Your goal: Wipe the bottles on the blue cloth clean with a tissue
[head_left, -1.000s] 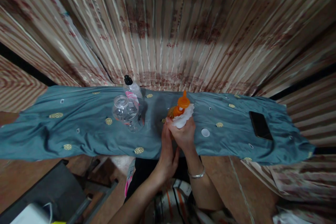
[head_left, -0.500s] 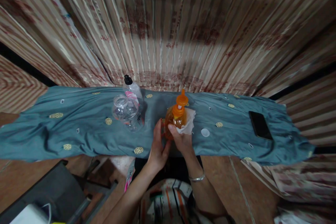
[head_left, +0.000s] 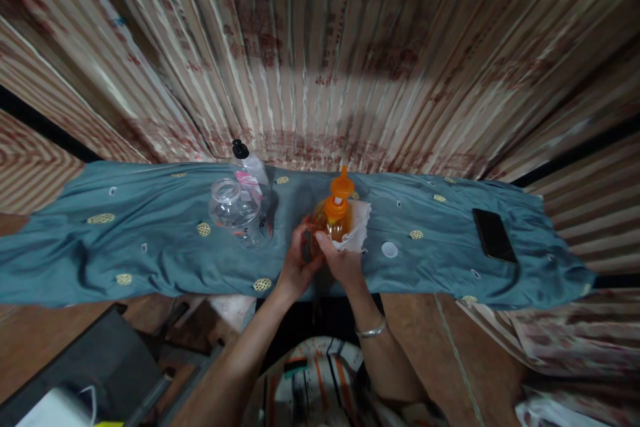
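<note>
Plainly translucent amber bottle (head_left: 337, 229) (orange pump (head_left: 343, 186) atop), gripped by right fingers (head_left: 326, 243); left fingers (head_left: 299, 238) cupping side.

We hold a translucent orange plastic pump bottle (head_left: 338, 221) and white paper tissue (head_left: 362, 225) in our right hand (head_left: 344, 264); our left hand (head_left: 297, 267) curls against the bottle's left side.

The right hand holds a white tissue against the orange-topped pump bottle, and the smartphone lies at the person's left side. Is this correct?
Not quite: the smartphone lies at the person's right side, as the head view shows. The right hand does hold a white tissue against the orange-topped pump bottle.
</note>
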`<action>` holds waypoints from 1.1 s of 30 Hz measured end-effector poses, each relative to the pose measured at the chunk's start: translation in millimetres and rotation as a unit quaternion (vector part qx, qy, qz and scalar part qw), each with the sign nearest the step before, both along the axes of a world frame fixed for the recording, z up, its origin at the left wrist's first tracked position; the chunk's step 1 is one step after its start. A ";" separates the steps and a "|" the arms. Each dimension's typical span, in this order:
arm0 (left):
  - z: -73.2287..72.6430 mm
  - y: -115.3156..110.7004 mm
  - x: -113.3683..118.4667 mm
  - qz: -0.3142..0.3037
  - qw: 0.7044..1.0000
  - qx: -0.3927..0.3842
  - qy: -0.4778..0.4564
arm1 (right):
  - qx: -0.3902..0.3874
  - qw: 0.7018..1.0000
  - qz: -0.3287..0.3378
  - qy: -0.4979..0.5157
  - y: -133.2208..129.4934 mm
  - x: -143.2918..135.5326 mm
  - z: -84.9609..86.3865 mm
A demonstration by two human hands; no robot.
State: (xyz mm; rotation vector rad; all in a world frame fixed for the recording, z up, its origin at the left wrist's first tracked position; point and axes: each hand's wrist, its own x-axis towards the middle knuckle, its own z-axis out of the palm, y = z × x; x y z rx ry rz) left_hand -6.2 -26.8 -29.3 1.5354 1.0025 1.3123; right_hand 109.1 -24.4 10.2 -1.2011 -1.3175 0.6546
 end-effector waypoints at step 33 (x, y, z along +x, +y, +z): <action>15.8 -1.8 30.0 0.037 0.999 0.006 0.035 | -0.167 0.936 0.222 0.218 77.6 49.0 36.5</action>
